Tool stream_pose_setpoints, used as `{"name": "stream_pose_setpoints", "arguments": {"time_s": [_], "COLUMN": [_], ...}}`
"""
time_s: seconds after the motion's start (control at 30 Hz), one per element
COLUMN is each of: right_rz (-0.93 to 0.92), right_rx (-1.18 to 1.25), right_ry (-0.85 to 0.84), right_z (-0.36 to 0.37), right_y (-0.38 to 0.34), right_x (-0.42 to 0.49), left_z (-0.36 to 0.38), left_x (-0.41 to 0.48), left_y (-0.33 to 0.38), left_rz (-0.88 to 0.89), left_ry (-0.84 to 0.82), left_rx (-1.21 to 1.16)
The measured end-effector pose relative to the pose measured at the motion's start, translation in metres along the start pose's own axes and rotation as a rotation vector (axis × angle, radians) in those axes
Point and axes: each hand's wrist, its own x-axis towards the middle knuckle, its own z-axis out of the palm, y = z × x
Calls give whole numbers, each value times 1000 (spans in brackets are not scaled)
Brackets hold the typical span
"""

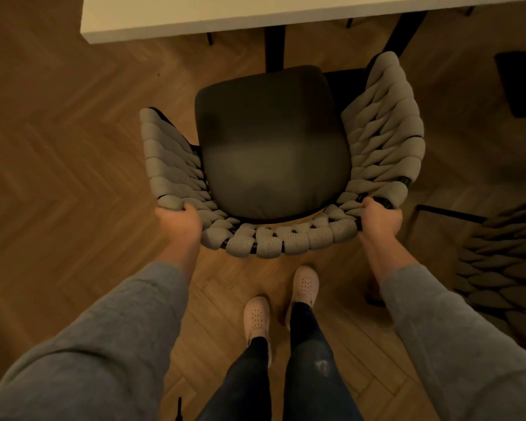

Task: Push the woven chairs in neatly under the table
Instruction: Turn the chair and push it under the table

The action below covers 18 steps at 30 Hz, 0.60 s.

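Parquet floor [58,132] in a herringbone pattern fills most of the frame, and the white table [195,13] runs across the top edge, its dark legs dropping just right of centre. Below it, in the middle of the frame, stands the woven chair [274,141], dark cushion facing up, its front edge near the table's edge but the seat not yet under it; it sits turned slightly, front swung toward the upper right. A second woven chair [504,268] shows at the right edge, partly cut off (it looks unattended for now).

Both hands grip the curved backrest at its lower corners. The left hand [181,220] is closed around the woven rim at lower left; the right hand [378,218] is wrapped around the dark frame bar at lower right. Fingers are curled over the far side, so how tightly they clamp cannot be told.

This looks like the start of the push. The next move calls for squaring the chair to the table, then sliding it straight forward, clearing the table legs.
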Motion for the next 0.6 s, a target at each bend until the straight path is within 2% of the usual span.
{"name": "stream_pose_setpoints", "arguments": {"time_s": [0.07, 0.1, 0.17, 0.2, 0.27, 0.33, 0.37, 0.4, 0.47, 0.53, 0.6], "right_rz": [-136, -238, -458, -584, -883, -1247, -1371, -1405, -1334, -1316, -1338], "right_rx": [-141, -250, -549, -709, -969, -1231, -1395, -1554, -1764, -1804, -1791], "right_ry": [-43, -58, -80, -74, -85, -270, -446, -637, -900, -1010, -1012], "right_z": [-2, -4, -10, -14, -22, -28, -29, -29, -24, -18, -15], "right_y": [-2, 2, 12, 19, 29, 30, 27, 23, 7, -4, -9], "right_x": [0, -2, -8, -8, -3, 2, 3, 4, 10, 18, 19], "left_z": [3, 5, 14, 18, 22, 23, 24, 26, 32, 35, 35], "left_x": [4, 3, -9, -21, -44, -59, -62, -62, -63, -66, -65], "left_y": [2, 1, -3, -6, -16, -30, -35, -38, -36, -31, -25], "left_rz": [97, 226, 629, 839, 1170, 1388, 1435, 1456, 1443, 1435, 1422], "left_ry": [12, 27, -2, -83, -418, -740, -809, -811, -757, -741, -758], "left_rx": [126, 285, 514, 540, 534, 696, 846, 976, 1077, 1133, 1180]}}
